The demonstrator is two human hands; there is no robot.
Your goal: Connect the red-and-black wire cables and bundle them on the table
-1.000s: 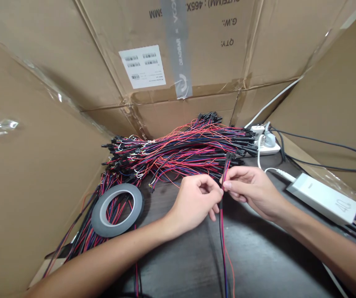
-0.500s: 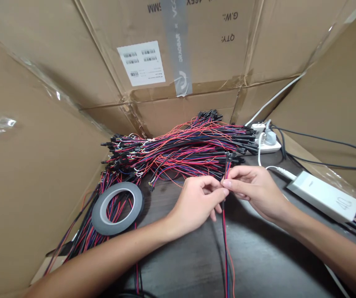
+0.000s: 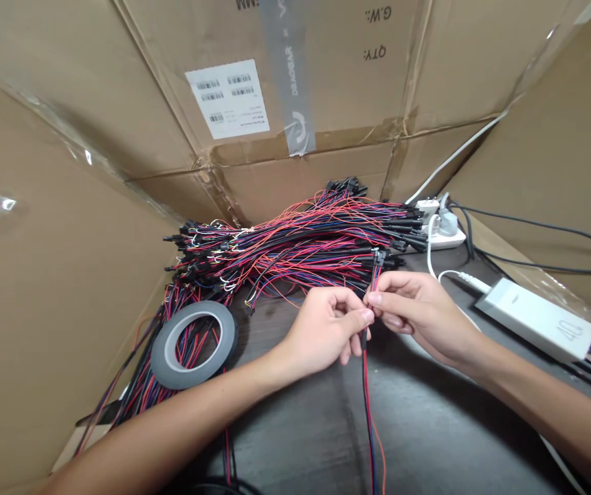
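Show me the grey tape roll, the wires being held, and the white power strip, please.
Grey tape roll (image 3: 185,380): head view, lower part of its ring.
Held wire bundle (image 3: 366,385): head view, its lower strands.
White power strip (image 3: 449,240): head view, its near edge.

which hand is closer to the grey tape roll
Left. The left hand is to the right of the grey tape roll; the right hand is farther right, beyond the left one.

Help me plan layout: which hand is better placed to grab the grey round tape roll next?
Probably left: the tape roll lies nearer the left hand than the right hand, though both pinch coloured wires.
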